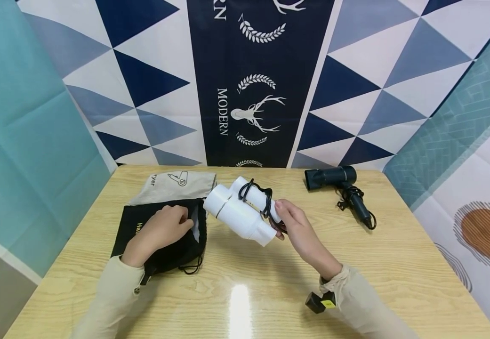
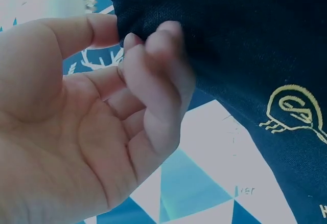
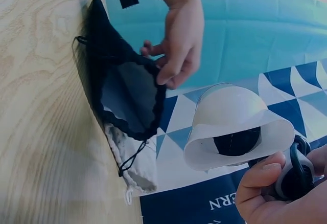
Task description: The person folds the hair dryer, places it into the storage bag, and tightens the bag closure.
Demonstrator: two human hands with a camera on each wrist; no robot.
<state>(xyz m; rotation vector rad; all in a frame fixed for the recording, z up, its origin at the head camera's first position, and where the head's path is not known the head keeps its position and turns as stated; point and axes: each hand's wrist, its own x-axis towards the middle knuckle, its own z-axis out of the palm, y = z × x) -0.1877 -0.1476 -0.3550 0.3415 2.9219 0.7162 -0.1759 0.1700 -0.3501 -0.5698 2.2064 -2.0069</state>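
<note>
My right hand (image 1: pixel 296 227) grips the handle of a white hair dryer (image 1: pixel 238 214), folded beside its barrel and wrapped in a black cord (image 1: pixel 266 202). The dryer is held above the table, its nozzle facing the camera in the right wrist view. At the left, my left hand (image 1: pixel 166 228) pinches the upper rim of a black drawstring bag (image 3: pixel 120 60). The bag's mouth gapes open and shows a grey lining (image 3: pixel 134 93). Yellow lettering and a yellow dryer drawing (image 2: pixel 294 106) mark its outside.
Behind the black bag lies a light grey cloth bag (image 1: pixel 177 186) printed with a hair dryer. A black hair dryer (image 1: pixel 331 178) with a wound cord rests at the back right of the wooden table (image 1: pixel 270 292). Patterned cloth (image 1: pixel 156 70) hangs behind.
</note>
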